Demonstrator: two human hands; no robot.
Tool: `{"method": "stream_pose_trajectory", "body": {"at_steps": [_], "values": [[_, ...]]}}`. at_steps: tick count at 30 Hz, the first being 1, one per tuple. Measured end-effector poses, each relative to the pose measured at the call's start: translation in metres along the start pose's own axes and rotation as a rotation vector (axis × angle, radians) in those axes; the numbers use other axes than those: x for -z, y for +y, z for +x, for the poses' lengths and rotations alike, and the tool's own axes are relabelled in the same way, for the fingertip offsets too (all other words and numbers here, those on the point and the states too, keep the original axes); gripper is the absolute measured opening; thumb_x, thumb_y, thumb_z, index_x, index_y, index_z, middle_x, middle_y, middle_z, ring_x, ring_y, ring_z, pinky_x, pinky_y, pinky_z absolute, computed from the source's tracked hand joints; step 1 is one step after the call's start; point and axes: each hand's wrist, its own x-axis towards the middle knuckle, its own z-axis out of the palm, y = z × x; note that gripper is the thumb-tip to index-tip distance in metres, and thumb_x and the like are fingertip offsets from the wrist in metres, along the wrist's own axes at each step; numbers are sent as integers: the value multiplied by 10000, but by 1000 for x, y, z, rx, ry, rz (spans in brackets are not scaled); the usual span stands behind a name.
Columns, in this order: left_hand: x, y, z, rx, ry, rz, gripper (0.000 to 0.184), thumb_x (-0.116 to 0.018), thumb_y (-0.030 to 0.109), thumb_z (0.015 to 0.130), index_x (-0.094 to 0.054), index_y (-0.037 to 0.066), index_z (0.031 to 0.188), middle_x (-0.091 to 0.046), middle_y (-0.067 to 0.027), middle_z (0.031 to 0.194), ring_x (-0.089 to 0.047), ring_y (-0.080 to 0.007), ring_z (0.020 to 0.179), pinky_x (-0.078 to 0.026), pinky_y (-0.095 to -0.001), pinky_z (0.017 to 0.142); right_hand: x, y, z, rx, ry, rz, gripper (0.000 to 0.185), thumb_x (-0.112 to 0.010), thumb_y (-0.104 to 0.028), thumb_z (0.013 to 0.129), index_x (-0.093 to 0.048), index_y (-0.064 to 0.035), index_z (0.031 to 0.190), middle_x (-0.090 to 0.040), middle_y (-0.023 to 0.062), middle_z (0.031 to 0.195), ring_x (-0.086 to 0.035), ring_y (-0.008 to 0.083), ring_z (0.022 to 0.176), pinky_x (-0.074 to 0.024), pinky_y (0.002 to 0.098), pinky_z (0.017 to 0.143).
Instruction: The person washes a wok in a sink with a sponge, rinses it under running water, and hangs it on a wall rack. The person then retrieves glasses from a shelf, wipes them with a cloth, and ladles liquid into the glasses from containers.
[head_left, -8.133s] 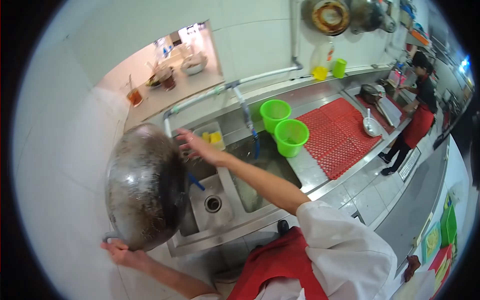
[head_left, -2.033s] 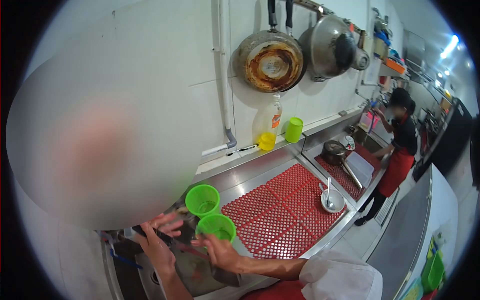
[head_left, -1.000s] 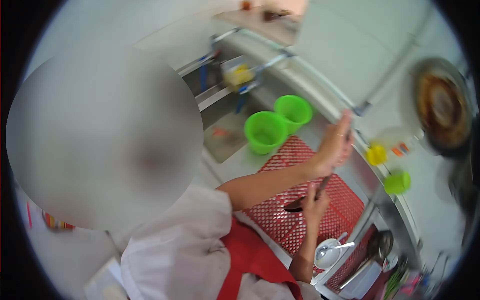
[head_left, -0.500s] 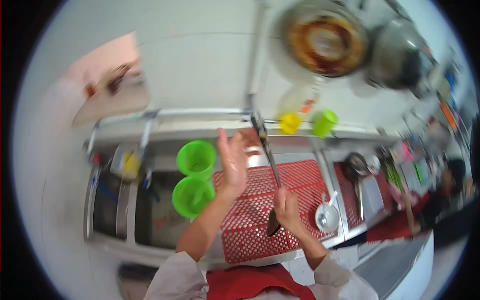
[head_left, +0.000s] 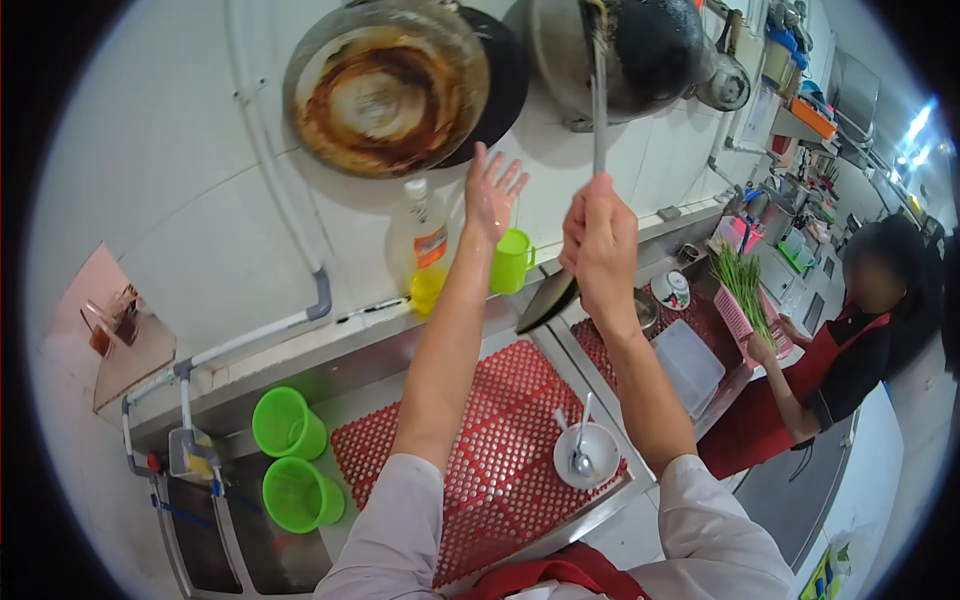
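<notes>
My right hand (head_left: 603, 245) is wrapped round the long metal handle of a spatula (head_left: 550, 300). Its dark, flat blade sticks out below the fist, and the handle's far end reaches up in front of a dark wok (head_left: 650, 55) hung on the wall. My left hand (head_left: 492, 200) is raised with spread fingers and looks wet; it holds nothing. Behind it are a large stained pan (head_left: 390, 100) and a green mug (head_left: 511, 262). A clear bottle with yellow liquid (head_left: 427, 285) stands left of the mug on the ledge.
Below my arms lies a red perforated mat (head_left: 500, 440) bearing a white bowl (head_left: 590, 470) with spoons. Two green buckets (head_left: 302, 495) stand by the sink (head_left: 270, 540) at left. At right, a person in a red apron (head_left: 800, 380) handles a pink basket (head_left: 765, 325) of green stalks.
Both hands have moved up from over the mat towards the wall, the spatula still in the right. My view has turned right, bringing the wok, pan and other person further in.
</notes>
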Motion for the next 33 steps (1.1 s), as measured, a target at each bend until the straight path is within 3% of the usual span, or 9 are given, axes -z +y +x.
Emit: {"method": "stream_pose_trajectory", "body": {"at_steps": [4, 8, 15, 17, 21, 24, 26, 30, 33], "values": [[16, -12, 49, -49, 40, -154, 952, -587, 506, 844, -1, 53, 1442, -56, -200, 1493, -270, -327, 1336, -318, -472, 1063, 6, -7, 63, 83, -14, 28, 435, -396, -384, 982, -428, -70, 683, -414, -22, 579, -368, 45, 461, -306, 216, 386], [16, -9, 46, -105, 98, -310, 631, -579, 325, 898, -264, 23, 1354, -220, -176, 1411, -364, -316, 1259, -348, -491, 1044, 1, -29, 124, 163, -70, 144, 441, -411, -400, 975, -422, -78, 673, -399, -22, 569, -368, 42, 458, -285, 218, 377], [20, 12, 29, -217, 175, -254, 478, -570, 225, 891, -341, 23, 1259, -306, -120, 1299, -394, -300, 1219, -358, -503, 1035, -32, -92, 219, 328, -32, 194, 450, -415, -393, 965, -428, -57, 666, -395, 1, 536, -387, 95, 435, -294, 267, 365], [22, 16, 25, -202, 161, -257, 472, -568, 218, 891, -345, 21, 1256, -312, -120, 1294, -395, -300, 1218, -358, -502, 1034, -36, -98, 240, 264, 53, -196, 395, -421, -390, 959, -463, -70, 731, -382, -18, 598, -309, 79, 433, -276, 245, 399], [16, 25, 18, -183, 178, -294, 461, -560, 190, 888, -351, 6, 1255, -337, -123, 1269, -403, -302, 1206, -359, -496, 1030, -37, -77, 269, 200, 59, -439, 442, -420, -398, 952, -522, -13, 763, -429, 15, 604, -374, 130, 434, -328, 285, 411], [17, 28, 17, -166, 156, -332, 467, -560, 175, 883, -344, 1, 1259, -331, -124, 1270, -404, -306, 1202, -358, -494, 1032, -38, -64, 285, 306, 133, -594, 499, -410, -404, 951, -543, 45, 778, -474, 60, 611, -436, 188, 452, -372, 334, 431], [19, 30, 16, -161, 143, -356, 470, -561, 164, 880, -341, -1, 1261, -325, -126, 1274, -403, -309, 1200, -357, -493, 1033, -41, -71, 278, 263, 145, -666, 558, -401, -379, 947, -592, 145, 946, -624, 297, 808, -621, 437, 736, -477, 440, 669], [12, 36, 11, -144, 182, -392, 468, -546, 104, 867, -326, -9, 1264, -324, -128, 1273, -396, -317, 1204, -370, -493, 1023, -33, -97, 270, 177, 119, -682, 575, -393, -395, 953, -592, 142, 897, -619, 269, 759, -622, 393, 668, -477, 439, 639], [10, 39, 11, -146, 191, -400, 474, -539, 72, 857, -317, -14, 1266, -330, -130, 1272, -393, -319, 1207, -384, -492, 1011, -25, -123, 258, 124, 58, -864, 619, -356, -442, 963, -575, 114, 799, -574, 180, 633, -588, 288, 544, -464, 427, 587]]}}
